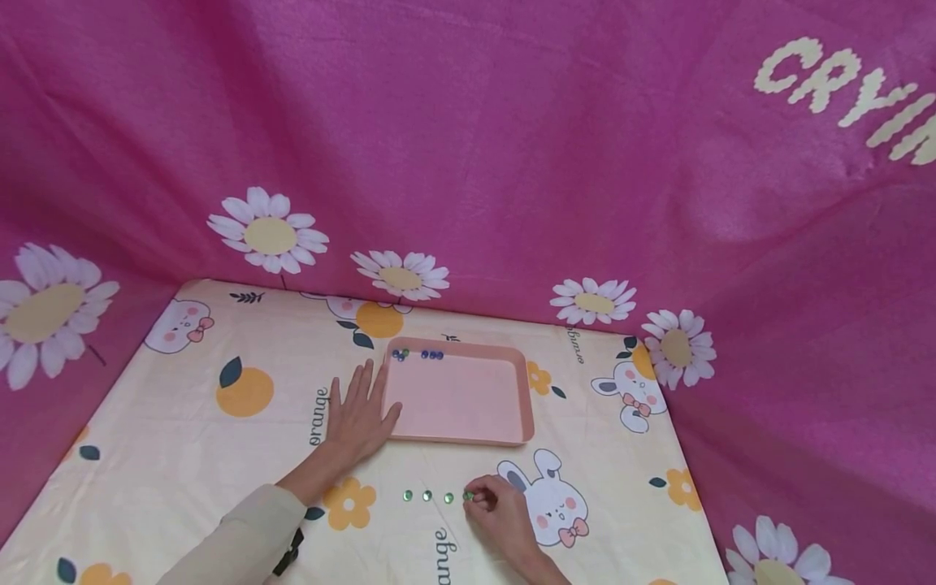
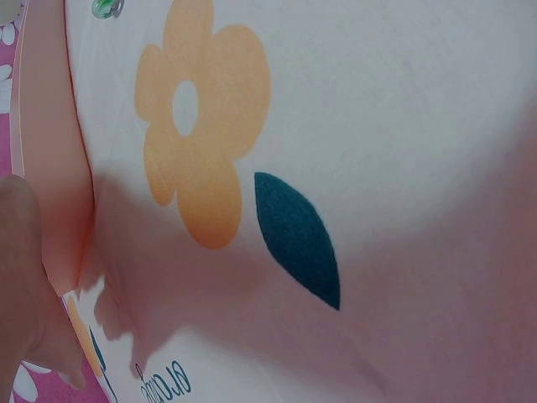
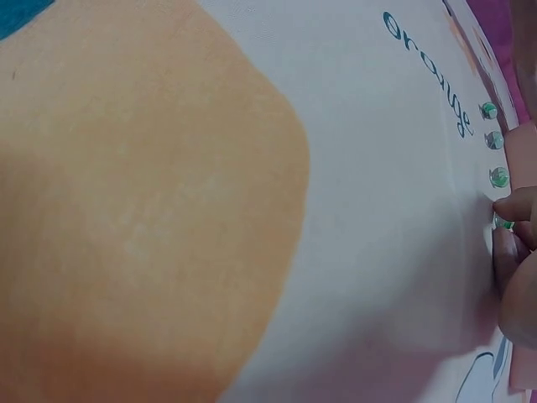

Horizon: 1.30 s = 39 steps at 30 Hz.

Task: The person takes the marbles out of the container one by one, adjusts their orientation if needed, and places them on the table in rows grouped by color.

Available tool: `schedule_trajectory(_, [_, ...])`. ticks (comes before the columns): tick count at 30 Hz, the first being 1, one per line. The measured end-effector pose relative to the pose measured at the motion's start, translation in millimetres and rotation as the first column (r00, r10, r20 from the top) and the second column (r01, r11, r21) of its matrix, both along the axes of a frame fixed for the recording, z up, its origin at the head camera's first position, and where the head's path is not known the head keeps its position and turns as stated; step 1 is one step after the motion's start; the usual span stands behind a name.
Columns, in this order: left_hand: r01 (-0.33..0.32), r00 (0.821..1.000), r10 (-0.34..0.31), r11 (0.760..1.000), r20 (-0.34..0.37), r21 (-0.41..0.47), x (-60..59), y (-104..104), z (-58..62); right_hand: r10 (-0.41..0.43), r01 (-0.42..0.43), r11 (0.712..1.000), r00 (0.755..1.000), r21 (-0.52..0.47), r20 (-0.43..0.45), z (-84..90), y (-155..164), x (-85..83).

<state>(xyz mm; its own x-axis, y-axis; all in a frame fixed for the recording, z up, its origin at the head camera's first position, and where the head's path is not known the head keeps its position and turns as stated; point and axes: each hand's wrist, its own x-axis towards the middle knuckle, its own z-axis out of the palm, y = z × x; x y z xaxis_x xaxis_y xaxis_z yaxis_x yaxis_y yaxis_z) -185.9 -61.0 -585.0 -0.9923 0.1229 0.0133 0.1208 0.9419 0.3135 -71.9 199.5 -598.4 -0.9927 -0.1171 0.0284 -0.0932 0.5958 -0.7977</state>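
Observation:
With fingers spread and straight, my left hand (image 1: 358,418) lies against the left side of a shallow pink tray (image 1: 522,398). Below the tray, several green glass marbles (image 1: 448,498) form a row on the cloth. My right hand (image 1: 500,516) pinches the marble at the row's right end (image 3: 503,222) between thumb and finger, close over the cloth. Inside the tray's far left corner sit a few blue marbles and a green marble (image 1: 405,353). Further along the tray's far wall is a short row of blue marbles (image 1: 432,355).
A cream tablecloth (image 1: 183,455) printed with oranges, flowers and rabbits covers the table. Magenta curtains (image 1: 468,162) with daisies stand at the back and both sides. A dark band (image 1: 289,554) shows at the left sleeve (image 1: 249,528).

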Motion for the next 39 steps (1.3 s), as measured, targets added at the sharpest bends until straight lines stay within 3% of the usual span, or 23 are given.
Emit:
schedule_trajectory(5, [0.000,1.000,0.000,1.000,-0.009,0.000,-0.3,0.2,0.3,0.002,-0.002,1.000,1.000,0.022,0.004,3.3,1.0,-1.6])
schedule_trajectory(10, [0.006,1.000,-0.006,1.000,-0.016,-0.001,-0.8,0.6,0.8,-0.030,0.029,1.000,0.999,-0.008,-0.028,17.8,0.7,-10.5])
schedule_trajectory(16, [0.003,1.000,-0.003,1.000,-0.009,-0.002,-1.2,-0.1,0.3,-0.022,0.012,0.996,0.993,-0.085,-0.113,41.0,-7.2,-38.2])
schedule_trajectory(22, [0.001,1.000,-0.001,1.000,-0.006,0.010,-0.2,-0.5,-0.1,-0.010,0.002,0.996,0.996,-0.094,-0.083,55.3,-25.0,-74.3])
schedule_trajectory(30, [0.003,1.000,-0.003,1.000,-0.030,0.012,0.4,-0.7,-0.2,-0.021,0.015,0.994,0.999,-0.111,-0.049,50.7,-56.9,-125.1])
schedule_trajectory(39, [0.008,1.000,-0.008,1.000,-0.021,0.002,-0.8,-1.8,-1.5,-0.107,0.104,0.985,0.994,-0.138,-0.016,34.9,-89.6,-165.1])
